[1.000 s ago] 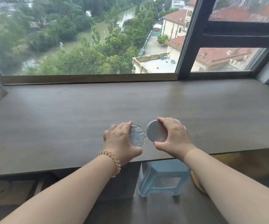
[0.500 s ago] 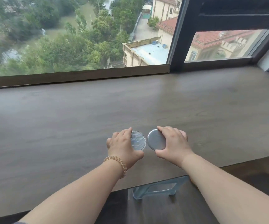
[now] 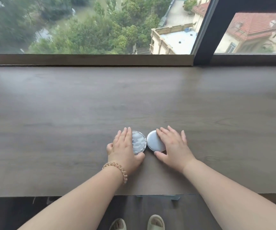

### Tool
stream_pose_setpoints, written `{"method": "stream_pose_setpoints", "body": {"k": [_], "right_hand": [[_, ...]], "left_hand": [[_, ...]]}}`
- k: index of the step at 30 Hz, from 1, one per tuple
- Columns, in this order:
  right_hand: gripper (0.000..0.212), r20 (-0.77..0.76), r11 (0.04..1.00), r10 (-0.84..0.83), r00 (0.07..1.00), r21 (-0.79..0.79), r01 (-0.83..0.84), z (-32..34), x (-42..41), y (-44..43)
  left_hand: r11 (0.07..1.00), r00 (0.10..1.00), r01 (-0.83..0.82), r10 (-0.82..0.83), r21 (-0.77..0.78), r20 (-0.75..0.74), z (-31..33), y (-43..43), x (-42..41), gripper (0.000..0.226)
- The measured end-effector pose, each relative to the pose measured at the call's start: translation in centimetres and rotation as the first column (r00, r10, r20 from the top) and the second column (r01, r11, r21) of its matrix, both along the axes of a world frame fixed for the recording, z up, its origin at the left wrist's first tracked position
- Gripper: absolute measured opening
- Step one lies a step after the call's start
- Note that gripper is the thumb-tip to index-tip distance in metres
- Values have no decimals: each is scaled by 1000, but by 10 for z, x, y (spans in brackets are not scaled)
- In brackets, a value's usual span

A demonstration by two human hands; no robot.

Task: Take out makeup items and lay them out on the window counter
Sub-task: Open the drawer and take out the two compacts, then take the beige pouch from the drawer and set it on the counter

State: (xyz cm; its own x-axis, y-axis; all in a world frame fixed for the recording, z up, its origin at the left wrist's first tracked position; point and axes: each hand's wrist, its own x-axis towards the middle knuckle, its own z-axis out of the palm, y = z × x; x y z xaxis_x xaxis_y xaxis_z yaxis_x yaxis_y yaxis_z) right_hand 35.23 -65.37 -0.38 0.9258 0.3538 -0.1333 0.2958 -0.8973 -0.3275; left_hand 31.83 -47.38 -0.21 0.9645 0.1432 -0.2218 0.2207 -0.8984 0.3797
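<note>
Two round silver makeup compacts lie side by side on the dark wooden window counter (image 3: 67,113), near its front edge. The left compact (image 3: 139,142) has a mirror-like top that reflects the sky. The right compact (image 3: 154,141) has a plain matte silver lid. My left hand (image 3: 125,147) rests over the left compact's left half, fingers flat and thumb at its near rim. My right hand (image 3: 173,146) lies on the right compact's right side, fingers spread and thumb at its near rim. Both compacts sit flat on the counter.
The window sill (image 3: 87,59) and a dark window frame post (image 3: 205,30) bound the counter at the back. Below the front edge a blue stool (image 3: 173,197) peeks out, and my feet in light slippers (image 3: 155,222) stand on the floor.
The view has tilted down and closer to the counter. Both hands have flattened from a curled grip onto the compacts, which now lie flat on the counter.
</note>
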Motion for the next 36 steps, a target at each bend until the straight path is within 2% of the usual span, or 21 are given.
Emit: {"method": "stream_pose_setpoints", "body": {"k": [4,9,13,18,21,25,28,32,36], "right_hand": [[74,16,999,41,999,-23,-40,-4,-6,-5],[64,248,969,-14,969,244,-49,-3,-28,1],[55,269,933,105,957,306,-188,4,-66,43],[49,254,894,299,920,263,-363,13,-104,115],[53,322,861,356,877,254,-442,27,-124,164],[62,352,857,375,858,223,-465,45,-160,237],[53,309,864,366,878,239,-444,47,-213,304],[50,251,836,434,866,246,-490,41,-277,382],[49,211,829,484,849,201,-522,35,-309,425]], "left_hand": [[998,999,-29,28,54,18,-1,-6,-9,95],[993,990,-106,102,45,96,13,5,-32,98],[982,977,-179,172,54,124,28,38,-68,91],[956,955,-283,273,79,117,49,99,-120,77],[932,930,-353,341,78,135,63,144,-159,72],[899,895,-432,417,72,162,79,210,-221,69],[873,873,-478,461,94,158,80,269,-282,66],[840,850,-525,512,140,121,78,342,-346,65],[815,826,-563,560,135,63,70,390,-375,65]]}}
